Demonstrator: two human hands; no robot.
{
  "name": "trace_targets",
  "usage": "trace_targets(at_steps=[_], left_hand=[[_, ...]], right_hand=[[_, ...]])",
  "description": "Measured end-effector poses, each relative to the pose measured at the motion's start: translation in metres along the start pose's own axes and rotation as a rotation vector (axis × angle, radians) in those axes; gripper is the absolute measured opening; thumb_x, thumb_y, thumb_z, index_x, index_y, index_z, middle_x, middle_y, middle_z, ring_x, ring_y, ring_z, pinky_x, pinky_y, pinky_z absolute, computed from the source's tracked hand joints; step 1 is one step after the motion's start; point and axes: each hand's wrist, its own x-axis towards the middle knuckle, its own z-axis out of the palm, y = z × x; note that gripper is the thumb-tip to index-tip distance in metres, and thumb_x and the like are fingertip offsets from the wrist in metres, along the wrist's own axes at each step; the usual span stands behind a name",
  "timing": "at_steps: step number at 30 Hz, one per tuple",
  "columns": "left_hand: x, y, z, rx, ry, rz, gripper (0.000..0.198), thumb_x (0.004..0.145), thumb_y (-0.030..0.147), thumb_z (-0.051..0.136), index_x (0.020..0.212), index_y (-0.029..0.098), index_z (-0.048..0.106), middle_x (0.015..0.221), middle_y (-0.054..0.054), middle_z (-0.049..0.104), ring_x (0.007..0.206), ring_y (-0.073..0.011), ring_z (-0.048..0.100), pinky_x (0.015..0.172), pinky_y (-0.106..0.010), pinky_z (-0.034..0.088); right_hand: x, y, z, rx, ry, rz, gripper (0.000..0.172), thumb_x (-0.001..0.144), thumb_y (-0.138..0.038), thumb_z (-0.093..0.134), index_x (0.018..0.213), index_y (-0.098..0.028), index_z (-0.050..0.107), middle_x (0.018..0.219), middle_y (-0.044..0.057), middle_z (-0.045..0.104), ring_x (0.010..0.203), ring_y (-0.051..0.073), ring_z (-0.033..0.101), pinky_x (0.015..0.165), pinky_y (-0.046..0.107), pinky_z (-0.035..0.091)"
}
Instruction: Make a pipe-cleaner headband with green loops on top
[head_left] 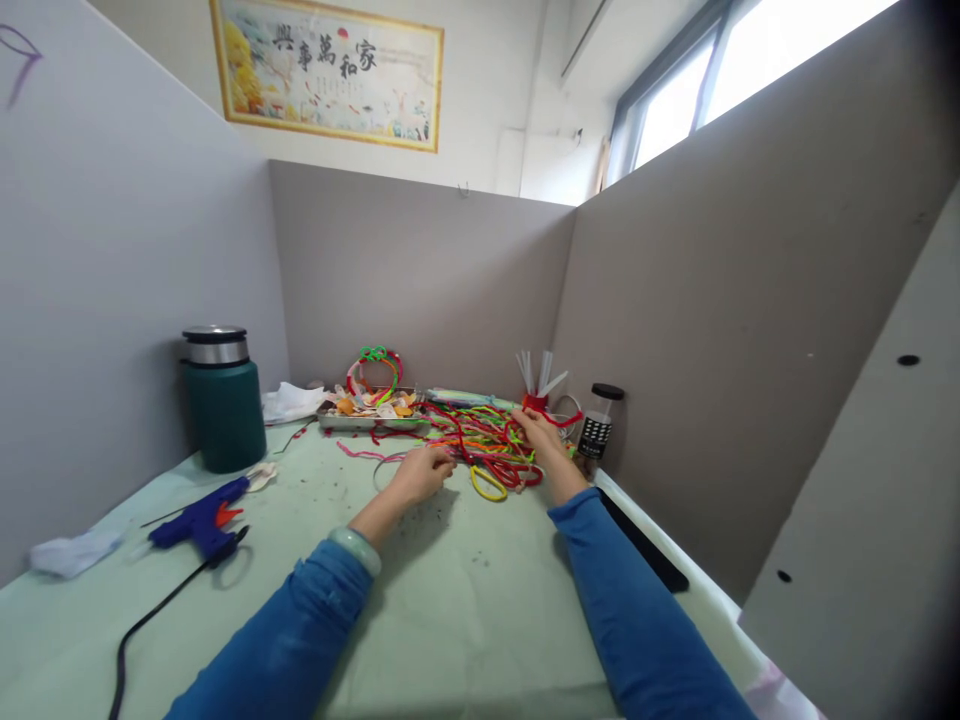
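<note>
Near the middle of the table, my left hand (426, 472) has its fingers closed. It pinches what looks like a bare, thin headband hoop (381, 468), whose curve shows left of the hand. My right hand (544, 440) reaches to the right side of a tangled pile of pipe cleaners (472, 432), mostly red, green and orange. Its fingers are bent together on strands there, though the fingertips are partly hidden. In front of the pile lies a yellow loop (489, 486). Behind my left hand, a headband wrapped in coloured pipe cleaners (375, 372) stands on a metal tray (360, 424) of small pieces.
At left stand a green flask (225, 410) and a blue glue gun (201, 522) with a black cord. Glue sticks (544, 372) in a red holder and a black-lidded jar (598, 425) are at the back right. A black flat object (645, 540) lies beside my right forearm. Grey partitions surround the table.
</note>
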Motion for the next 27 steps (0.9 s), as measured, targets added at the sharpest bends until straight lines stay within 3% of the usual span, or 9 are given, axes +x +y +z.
trace_targets(at_steps=[3,6,8,11,15,18,22,25,27], left_hand=[[-0.003,0.014,-0.004,-0.349,0.041,-0.114,0.025,0.076,0.037,0.052,0.074,0.015,0.063,0.071,-0.005,0.065,0.053,-0.0114,0.055,0.051,-0.023,0.042],[-0.006,0.027,-0.007,-0.766,-0.05,-0.251,0.034,0.075,0.046,0.056,0.088,0.014,0.059,0.09,-0.009,0.066,0.053,-0.0103,0.055,0.048,-0.024,0.044],[-0.008,0.031,-0.007,-0.946,-0.172,-0.302,0.034,0.076,0.044,0.056,0.09,0.014,0.058,0.084,-0.008,0.066,0.05,-0.0087,0.054,0.046,-0.023,0.043],[-0.009,0.03,-0.005,-1.021,-0.207,-0.318,0.021,0.076,0.031,0.058,0.085,0.012,0.057,0.065,-0.002,0.061,0.038,-0.0045,0.043,0.038,-0.018,0.034],[-0.012,0.023,-0.004,-0.842,-0.177,-0.276,0.025,0.08,0.034,0.05,0.088,0.012,0.057,0.058,-0.001,0.06,0.033,-0.0055,0.04,0.035,-0.019,0.028],[-0.014,0.018,-0.003,-0.524,-0.158,-0.246,0.032,0.081,0.041,0.044,0.083,0.012,0.059,0.057,-0.001,0.061,0.032,-0.0066,0.04,0.037,-0.021,0.029],[-0.018,0.011,0.004,-0.068,-0.1,-0.045,0.039,0.081,0.043,0.042,0.069,0.014,0.064,0.055,-0.002,0.062,0.038,-0.0081,0.045,0.045,-0.022,0.033],[-0.022,0.01,0.011,0.137,-0.086,0.125,0.042,0.082,0.044,0.042,0.063,0.015,0.066,0.052,-0.002,0.061,0.048,-0.0109,0.051,0.053,-0.022,0.034],[-0.023,0.01,0.013,0.235,-0.071,0.161,0.042,0.081,0.045,0.044,0.061,0.016,0.066,0.052,-0.003,0.06,0.051,-0.0123,0.051,0.055,-0.023,0.033]], right_hand=[[-0.017,-0.019,0.019,0.106,-0.136,-0.021,0.034,0.064,-0.049,0.062,0.06,-0.018,0.048,0.044,-0.007,0.041,0.038,0.007,0.035,0.039,0.021,0.028],[-0.036,-0.034,0.04,0.178,-0.183,-0.061,0.033,0.064,-0.046,0.064,0.057,-0.018,0.048,0.044,-0.007,0.041,0.039,0.006,0.035,0.039,0.02,0.027],[-0.047,-0.039,0.053,0.196,-0.188,-0.065,0.033,0.063,-0.045,0.065,0.057,-0.018,0.048,0.043,-0.007,0.041,0.038,0.007,0.035,0.038,0.02,0.026],[-0.057,-0.039,0.065,0.251,-0.23,0.034,0.035,0.065,-0.048,0.063,0.057,-0.018,0.048,0.044,-0.005,0.046,0.036,0.007,0.038,0.036,0.02,0.027],[-0.06,-0.032,0.069,0.28,-0.257,0.196,0.032,0.069,-0.044,0.061,0.057,-0.018,0.047,0.044,-0.004,0.049,0.034,0.007,0.039,0.034,0.02,0.024],[-0.058,-0.026,0.068,0.229,-0.203,0.252,0.029,0.072,-0.039,0.058,0.056,-0.018,0.046,0.042,-0.004,0.047,0.033,0.007,0.037,0.033,0.02,0.022],[-0.054,-0.013,0.068,0.135,-0.153,0.226,0.031,0.074,-0.038,0.054,0.051,-0.019,0.044,0.038,-0.005,0.043,0.031,0.007,0.034,0.034,0.021,0.021],[-0.049,0.001,0.069,0.036,-0.125,0.172,0.03,0.07,-0.036,0.056,0.048,-0.019,0.044,0.036,-0.006,0.04,0.032,0.007,0.032,0.035,0.022,0.02],[-0.047,0.008,0.07,0.001,-0.11,0.162,0.03,0.067,-0.035,0.058,0.047,-0.019,0.043,0.036,-0.007,0.039,0.032,0.007,0.031,0.035,0.022,0.02]])
